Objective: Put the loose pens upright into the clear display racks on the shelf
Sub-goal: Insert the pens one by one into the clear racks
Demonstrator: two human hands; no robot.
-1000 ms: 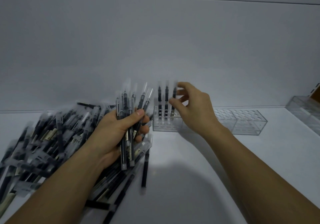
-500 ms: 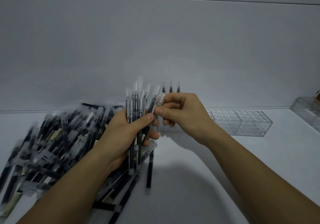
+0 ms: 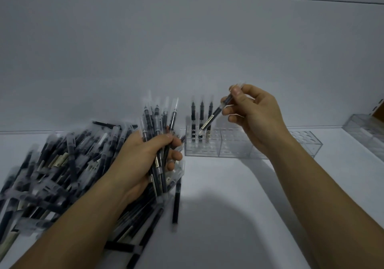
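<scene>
At centre frame, clear display rack (image 3: 209, 146) holds three upright pens (image 3: 202, 119). Right hand (image 3: 255, 114) pinches one tilted pen (image 3: 214, 116) above it; left hand (image 3: 145, 154) grips a bundle (image 3: 158, 127) over loose pens (image 3: 52, 164).

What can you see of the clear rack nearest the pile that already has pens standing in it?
The clear plastic rack with a grid of round holes sits on the white shelf against the back wall, first in a row of similar racks. Three dark pens with clear caps stand upright in its back-left holes; the rest look empty. The right hand holds a fourth dark pen tilted, its lower end over the rack near the standing pens. Contact is unclear.
</scene>
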